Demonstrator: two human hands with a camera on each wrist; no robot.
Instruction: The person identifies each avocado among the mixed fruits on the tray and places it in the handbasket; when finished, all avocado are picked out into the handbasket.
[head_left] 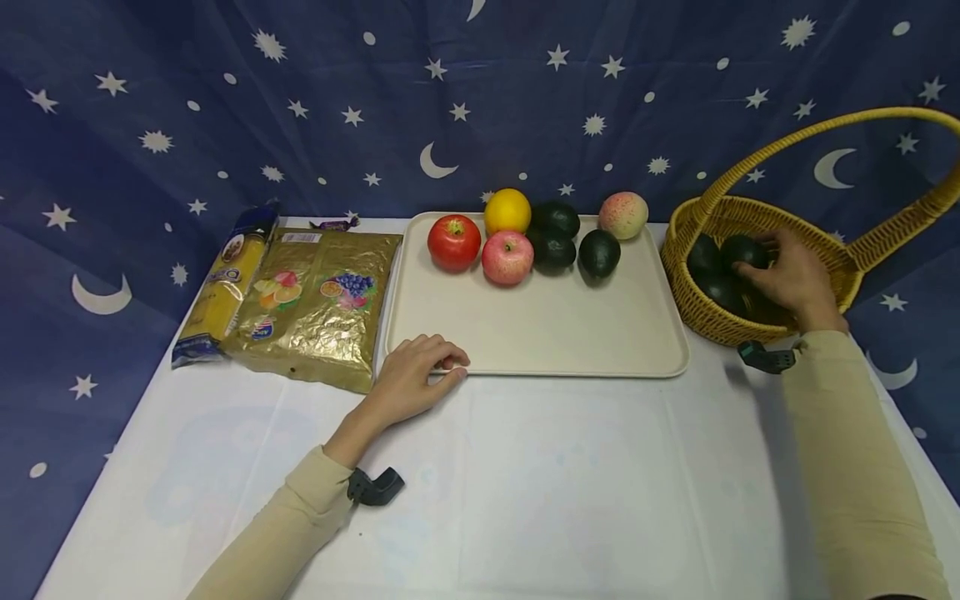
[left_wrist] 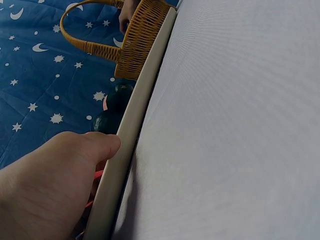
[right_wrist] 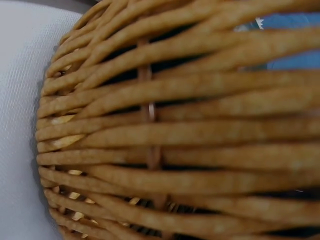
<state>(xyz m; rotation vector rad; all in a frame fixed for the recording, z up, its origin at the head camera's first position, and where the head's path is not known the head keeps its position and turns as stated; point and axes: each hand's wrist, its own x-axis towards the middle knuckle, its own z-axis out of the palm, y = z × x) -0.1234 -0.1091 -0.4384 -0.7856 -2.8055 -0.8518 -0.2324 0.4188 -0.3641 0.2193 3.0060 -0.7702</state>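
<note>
In the head view my right hand (head_left: 798, 275) reaches into the yellow wicker basket (head_left: 686, 292), thumb and fingers around a dark green avocado (head_left: 742, 248). More dark avocados (head_left: 720, 292) lie beside it. The right wrist view is filled by the basket's woven wall (right_wrist: 200, 135), so hand and fruit are hidden there. My left hand (head_left: 416, 379) rests on the front left edge of the cream tray (head_left: 600, 333), fingers loosely curled. Its thumb lies against the tray rim (left_wrist: 132, 120) in the left wrist view.
On the tray sit a red tomato (head_left: 453, 242), a pink apple (head_left: 507, 258), an orange (head_left: 507, 212), a peach (head_left: 623, 215) and several avocados (head_left: 598, 254). Left of it lie a gold bag (head_left: 322, 308), a yellow pasta pack (head_left: 225, 292) and a purple wrapped candy (head_left: 334, 224).
</note>
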